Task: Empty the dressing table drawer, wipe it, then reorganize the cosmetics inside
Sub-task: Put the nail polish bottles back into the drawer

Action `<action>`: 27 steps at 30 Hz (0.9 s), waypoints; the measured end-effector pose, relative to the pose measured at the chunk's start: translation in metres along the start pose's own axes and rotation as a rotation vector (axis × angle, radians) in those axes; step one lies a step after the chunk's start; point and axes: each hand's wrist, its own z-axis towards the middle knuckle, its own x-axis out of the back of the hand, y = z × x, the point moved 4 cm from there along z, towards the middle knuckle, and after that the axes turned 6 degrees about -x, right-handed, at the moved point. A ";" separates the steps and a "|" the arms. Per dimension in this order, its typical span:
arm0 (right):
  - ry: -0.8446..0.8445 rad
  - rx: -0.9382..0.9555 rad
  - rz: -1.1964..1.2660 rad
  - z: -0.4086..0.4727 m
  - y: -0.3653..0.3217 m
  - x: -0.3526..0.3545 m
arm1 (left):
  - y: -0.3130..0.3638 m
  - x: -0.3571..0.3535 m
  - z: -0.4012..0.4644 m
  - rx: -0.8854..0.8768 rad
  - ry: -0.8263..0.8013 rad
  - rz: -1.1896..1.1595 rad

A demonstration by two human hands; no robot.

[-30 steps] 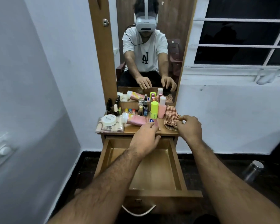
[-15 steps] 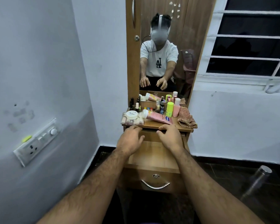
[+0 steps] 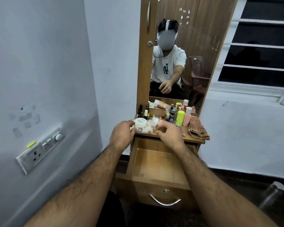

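Wooden pulled-out drawer [image 3: 157, 167] w/ bare floor sits nearest, above it L hand [image 3: 121, 135] grips clear plastic box [image 3: 144, 129] topped by white round jar [image 3: 141, 122], R hand [image 3: 169, 135] fingers loosely curled beside pink tube [image 3: 162, 123], checked cloth [image 3: 198, 128] further right.
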 end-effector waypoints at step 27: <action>0.010 -0.171 -0.075 0.243 -0.011 -0.087 | -0.079 -0.102 0.220 0.206 0.021 -0.159</action>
